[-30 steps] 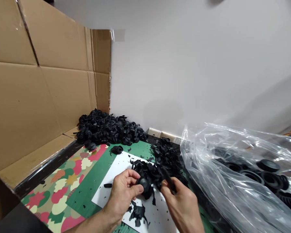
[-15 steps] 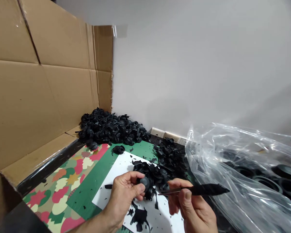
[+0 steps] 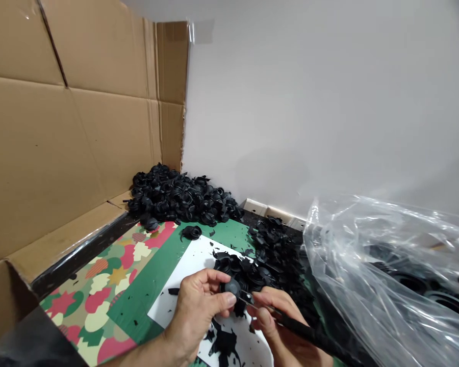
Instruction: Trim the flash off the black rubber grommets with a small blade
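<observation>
With the thumb and fingers of our left hand (image 3: 197, 308) closed narrowly, we pinch a rounded black piece (image 3: 232, 287) above a white sheet (image 3: 187, 262). Taking that piece as the clock's centre, our right hand (image 3: 285, 329) is at four o'clock, fingers wrapped around a dark-handled tool (image 3: 304, 330). Its thin metal tip points at the piece's side; we cannot tell whether they touch. Loose black scraps (image 3: 224, 342) lie at six o'clock on the sheet. A large heap of black pieces (image 3: 183, 199) stands at eleven, a darker scrap pile (image 3: 277, 247) at two, a clear plastic bag (image 3: 338, 255) at three, and a patterned sheet (image 3: 95, 300) at nine.
</observation>
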Available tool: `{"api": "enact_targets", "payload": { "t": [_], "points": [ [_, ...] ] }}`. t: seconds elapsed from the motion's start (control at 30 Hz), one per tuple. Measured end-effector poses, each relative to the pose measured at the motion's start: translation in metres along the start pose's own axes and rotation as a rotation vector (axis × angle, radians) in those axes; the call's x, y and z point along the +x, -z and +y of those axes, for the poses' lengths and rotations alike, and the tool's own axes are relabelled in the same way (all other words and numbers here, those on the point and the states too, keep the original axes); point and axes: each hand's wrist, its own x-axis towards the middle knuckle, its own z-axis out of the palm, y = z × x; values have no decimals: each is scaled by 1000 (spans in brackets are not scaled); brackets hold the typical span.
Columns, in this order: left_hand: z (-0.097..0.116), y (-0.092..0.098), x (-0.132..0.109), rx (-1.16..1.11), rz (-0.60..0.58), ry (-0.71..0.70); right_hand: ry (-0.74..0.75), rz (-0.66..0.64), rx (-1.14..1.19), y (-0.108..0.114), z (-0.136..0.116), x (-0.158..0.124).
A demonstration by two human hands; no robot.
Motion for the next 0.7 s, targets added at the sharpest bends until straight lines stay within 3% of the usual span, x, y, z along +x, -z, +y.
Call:
{"api": "enact_targets", "payload": {
  "t": [0.17,0.5,0.7],
  "points": [
    [1,0,-1,5,10,7,9,80,-84,-1,8,-4],
    [4,-2,-5,-80,-15,29,290,-10,-102,-3,4,-3],
    [2,-3,-6,-131,-28,47,474,-65,-288,-7,-1,-5]
  ]
}}
